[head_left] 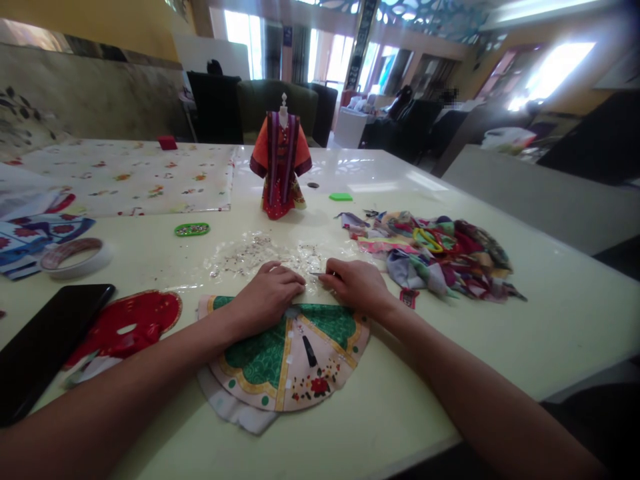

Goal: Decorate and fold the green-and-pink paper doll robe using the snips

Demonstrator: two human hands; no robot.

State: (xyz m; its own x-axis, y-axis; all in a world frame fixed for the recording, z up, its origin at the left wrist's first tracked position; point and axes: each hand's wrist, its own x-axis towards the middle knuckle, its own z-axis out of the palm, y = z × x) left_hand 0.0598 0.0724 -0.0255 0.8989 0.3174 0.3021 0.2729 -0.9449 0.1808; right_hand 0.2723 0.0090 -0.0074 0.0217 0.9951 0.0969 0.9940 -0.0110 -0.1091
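A half-round piece of green, gold and cream patterned fabric [255, 357] lies on the table in front of me, with a pale layer showing under its lower edge. At its top edge rests my left hand [273, 293], fingers lying loosely bent and nothing visible in them. My right hand [353, 283] is closed in a pinch on a thin pointed tool [315, 274], whose tip points left toward the left fingers. Just beyond both hands, many tiny shiny beads [250, 257] are scattered. A small dark strip [309, 351] lies on the fabric.
A doll in a red and orange robe [283, 167] stands farther back. Fabric scraps [440, 257] are heaped at right. To the left are a tape roll [75, 259], a black phone [55, 340], red fabric [135, 323] and a green bead tray [192, 229].
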